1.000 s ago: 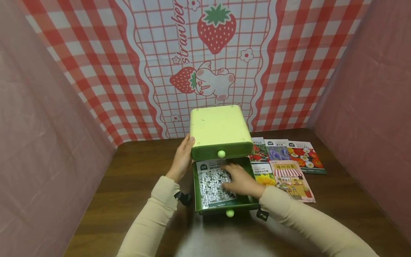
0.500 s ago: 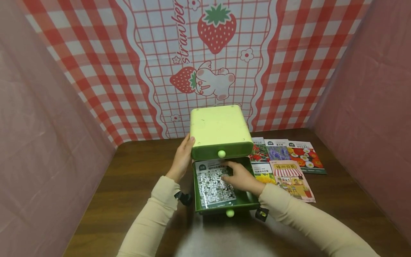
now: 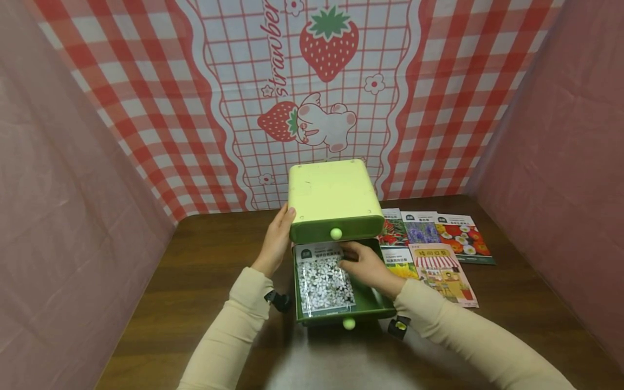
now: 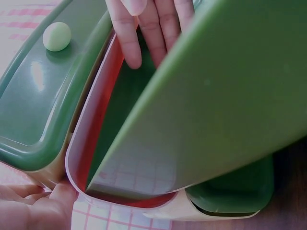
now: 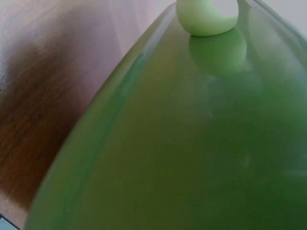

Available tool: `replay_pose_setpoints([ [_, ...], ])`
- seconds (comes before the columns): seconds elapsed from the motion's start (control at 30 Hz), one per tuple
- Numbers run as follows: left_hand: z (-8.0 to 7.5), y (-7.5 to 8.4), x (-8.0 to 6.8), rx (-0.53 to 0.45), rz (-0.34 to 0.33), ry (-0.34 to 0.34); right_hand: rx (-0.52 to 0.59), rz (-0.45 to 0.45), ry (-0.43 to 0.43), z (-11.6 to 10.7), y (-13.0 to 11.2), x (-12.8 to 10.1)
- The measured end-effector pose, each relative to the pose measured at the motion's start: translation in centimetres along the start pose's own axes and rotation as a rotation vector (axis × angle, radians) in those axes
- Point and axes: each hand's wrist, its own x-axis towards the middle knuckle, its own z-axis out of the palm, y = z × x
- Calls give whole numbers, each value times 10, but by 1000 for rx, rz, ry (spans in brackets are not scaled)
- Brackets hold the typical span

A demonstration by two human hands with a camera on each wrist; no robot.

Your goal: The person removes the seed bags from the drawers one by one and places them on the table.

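A small two-drawer cabinet with a pale yellow-green body stands on the table, its lower drawer pulled out. Inside lies a flower seed packet printed with white blossoms, along the drawer's left side. My left hand rests against the cabinet's left side with extended fingers; part of it shows low in the left wrist view. Reaching into the drawer, my right hand is at the packet's upper right edge. Its fingers point down into the drawer in the left wrist view, fairly straight.
Several more seed packets lie right of the cabinet, among them a red-and-white flower packet, a purple flower packet and a pink packet. The closed upper drawer overhangs the lower drawer's back. A strawberry-print cloth hangs behind.
The white-blossom packet has slid slightly left inside the drawer. My right fingers have drawn in from being spread over it to its upper right edge. The left hand has stayed put.
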Motion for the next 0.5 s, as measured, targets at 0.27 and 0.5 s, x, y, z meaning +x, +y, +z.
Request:
replay_pose_setpoints([
  [0.27, -1, -1, 0, 13, -1, 1, 153, 37, -3, 0, 3, 3],
  [0.5, -1, 0, 0, 8, -13, 0, 171, 96, 21, -3, 2, 2],
])
